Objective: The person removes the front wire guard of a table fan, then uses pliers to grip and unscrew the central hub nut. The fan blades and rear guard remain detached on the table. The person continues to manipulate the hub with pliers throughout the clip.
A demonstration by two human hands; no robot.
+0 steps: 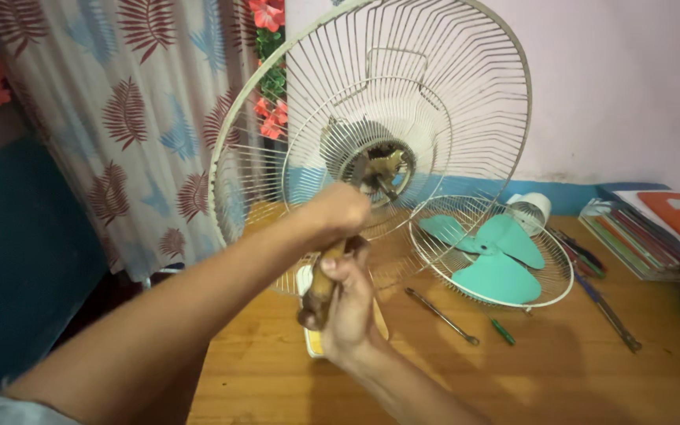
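Wooden and worn, the handle of a tool (pixel 323 285) sits in our hands. Our right hand (pixel 349 303) is curled shut around its lower end, and our left hand (pixel 340 211) is closed over the upper part, just above the right. The tool's tip meets the motor hub (pixel 378 161) of the white wire fan guard (pixel 466 94), which stands upright directly beyond our left hand. To the right of our hands, a second guard (pixel 548 293) lies flat on the wooden table (pixel 592 378), holding the green fan blade (pixel 493 256). A wrench (pixel 441 315) lies just right of our right hand.
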